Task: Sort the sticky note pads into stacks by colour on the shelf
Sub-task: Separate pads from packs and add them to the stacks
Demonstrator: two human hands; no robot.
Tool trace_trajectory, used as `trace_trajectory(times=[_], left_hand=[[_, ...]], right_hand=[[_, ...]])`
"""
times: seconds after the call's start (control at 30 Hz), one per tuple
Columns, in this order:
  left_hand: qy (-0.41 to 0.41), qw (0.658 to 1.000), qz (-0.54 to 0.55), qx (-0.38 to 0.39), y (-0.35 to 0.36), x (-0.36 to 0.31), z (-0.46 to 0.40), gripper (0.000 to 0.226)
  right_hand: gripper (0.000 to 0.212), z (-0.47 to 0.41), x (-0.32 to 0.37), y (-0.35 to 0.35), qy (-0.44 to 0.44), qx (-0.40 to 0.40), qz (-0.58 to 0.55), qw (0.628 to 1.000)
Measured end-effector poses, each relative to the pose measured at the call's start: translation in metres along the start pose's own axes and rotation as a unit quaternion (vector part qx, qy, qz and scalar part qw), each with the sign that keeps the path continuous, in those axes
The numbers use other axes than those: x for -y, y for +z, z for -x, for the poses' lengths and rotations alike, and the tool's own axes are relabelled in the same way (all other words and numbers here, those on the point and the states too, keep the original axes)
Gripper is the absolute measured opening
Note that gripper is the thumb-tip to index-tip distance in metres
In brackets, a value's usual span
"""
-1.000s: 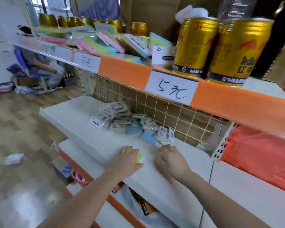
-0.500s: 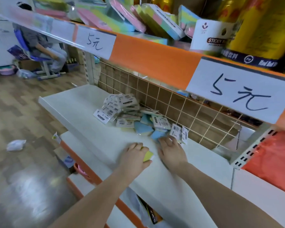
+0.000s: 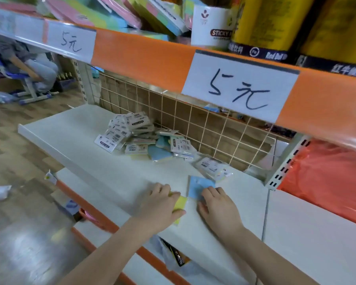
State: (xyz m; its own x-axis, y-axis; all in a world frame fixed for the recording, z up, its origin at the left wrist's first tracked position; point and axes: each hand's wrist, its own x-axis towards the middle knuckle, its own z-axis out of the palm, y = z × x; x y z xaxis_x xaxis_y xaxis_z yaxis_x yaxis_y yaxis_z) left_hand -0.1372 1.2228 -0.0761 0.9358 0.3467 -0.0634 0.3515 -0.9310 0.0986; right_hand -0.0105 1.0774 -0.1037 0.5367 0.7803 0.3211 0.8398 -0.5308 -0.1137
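Yellow and blue were the two colours I had started near the front edge of the white shelf (image 3: pixel 86 153): a yellow pad (image 3: pixel 180 203) under my left hand (image 3: pixel 162 204) and a blue pad (image 3: pixel 197 187) just beside it, under the fingertips of my right hand (image 3: pixel 218 204). To do this step well, I judged the blue pad should be squared up alongside the yellow one with a small gap kept between them, so each colour had its own footing before more were laid on top. Pressing flat rather than pinching seemed safer, since the wrapped pads looked slick and could slide.

My left grip lay over the yellow pad with fingers curved across its top and the thumb along its near edge, holding it in place. My right grip was loosely spread, fingers resting on the near corner of the blue pad, not wrapped round it.

The unsorted pile of pads (image 3: pixel 144 138) lay further back against the wire grid (image 3: pixel 214 128), well apart from my hands.
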Motion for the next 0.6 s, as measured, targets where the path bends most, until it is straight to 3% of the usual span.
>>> trace_trajectory(times=[0.2, 0.43, 0.5, 0.6], left_hand=[[0.063, 0.994, 0.076, 0.053, 0.005, -0.022, 0.006, 0.069], [0.047, 0.990, 0.115, 0.065, 0.013, -0.051, 0.008, 0.079], [0.043, 0.993, 0.105, 0.042, 0.015, -0.060, 0.011, 0.073], [0.039, 0.994, 0.098, 0.020, 0.017, -0.069, 0.015, 0.067]], right_hand=[[0.008, 0.067, -0.027, -0.027, 0.037, 0.006, 0.004, 0.999], [0.024, 0.116, -0.031, -0.052, 0.025, 0.028, 0.006, 0.999], [0.036, 0.121, -0.037, -0.055, 0.024, 0.055, -0.024, 0.998], [0.079, 0.120, -0.050, -0.060, 0.052, 0.156, -0.079, 0.983]])
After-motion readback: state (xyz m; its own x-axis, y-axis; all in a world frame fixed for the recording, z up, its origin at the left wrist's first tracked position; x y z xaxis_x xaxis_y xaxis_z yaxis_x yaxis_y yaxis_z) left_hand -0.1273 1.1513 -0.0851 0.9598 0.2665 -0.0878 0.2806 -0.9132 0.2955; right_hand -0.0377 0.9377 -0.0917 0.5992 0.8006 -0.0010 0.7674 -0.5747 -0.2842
